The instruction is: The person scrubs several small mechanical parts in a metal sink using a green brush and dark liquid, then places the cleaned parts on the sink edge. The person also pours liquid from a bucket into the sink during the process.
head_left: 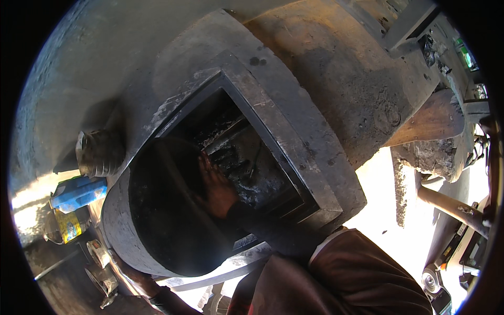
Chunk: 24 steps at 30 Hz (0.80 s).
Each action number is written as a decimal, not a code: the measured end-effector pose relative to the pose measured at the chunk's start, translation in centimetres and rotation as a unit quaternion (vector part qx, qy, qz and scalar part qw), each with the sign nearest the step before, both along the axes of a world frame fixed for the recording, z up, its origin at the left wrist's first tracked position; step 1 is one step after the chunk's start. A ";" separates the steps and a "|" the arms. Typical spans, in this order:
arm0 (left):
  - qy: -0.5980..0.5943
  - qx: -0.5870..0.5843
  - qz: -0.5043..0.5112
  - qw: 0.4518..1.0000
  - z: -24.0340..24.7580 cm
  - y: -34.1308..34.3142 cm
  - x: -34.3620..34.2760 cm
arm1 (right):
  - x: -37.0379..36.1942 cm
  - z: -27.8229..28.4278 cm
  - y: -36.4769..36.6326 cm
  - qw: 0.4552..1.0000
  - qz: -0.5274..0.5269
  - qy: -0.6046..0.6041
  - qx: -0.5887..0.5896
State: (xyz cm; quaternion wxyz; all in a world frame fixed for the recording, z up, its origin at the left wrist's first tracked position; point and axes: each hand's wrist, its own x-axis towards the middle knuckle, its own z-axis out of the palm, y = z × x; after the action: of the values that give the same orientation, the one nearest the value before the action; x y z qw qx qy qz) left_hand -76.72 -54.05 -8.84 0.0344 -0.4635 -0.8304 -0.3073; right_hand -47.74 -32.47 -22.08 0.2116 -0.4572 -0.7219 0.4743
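A large grey bucket-like container (116, 223) with a wide, dark round mouth leans over a square metal-framed opening (265, 107) in a grey block. My left hand (137, 278) grips the container low at its near left side; part of its fingers is hidden. At the mouth's right edge, my right hand (218, 191) lies with fingers stretched out, pointing up and left over the opening. Dark lumps and pale ash-like bits (244, 170) show on the floor of the opening. Shadow hides what is inside the container.
A ribbed metal can (100, 153) stands to the left, above a blue container (79, 195) and a yellow one (67, 224). Metal parts (102, 270) lie at lower left. A sooty brown slab (346, 89) adjoins the block; a wooden log (433, 121) is at right.
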 end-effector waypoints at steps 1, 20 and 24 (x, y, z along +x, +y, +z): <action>-0.023 0.008 0.010 1.000 -0.2 0.0 -0.3 | 0.0 0.0 0.0 1.000 0.004 -0.003 -0.006; -0.104 0.034 0.029 0.994 -0.2 0.3 -1.0 | -0.1 -0.6 -0.1 1.000 -0.014 0.019 -0.003; -0.116 0.028 0.033 0.992 -0.2 0.3 -0.9 | -0.2 -0.8 -0.2 0.999 -0.027 0.032 0.001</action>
State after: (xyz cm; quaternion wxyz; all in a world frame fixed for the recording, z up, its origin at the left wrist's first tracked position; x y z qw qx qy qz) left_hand -77.65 -53.78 -9.08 -0.0391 -0.3961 -0.8345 -0.3812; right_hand -47.94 -32.70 -22.89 0.2480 -0.4613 -0.7026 0.4817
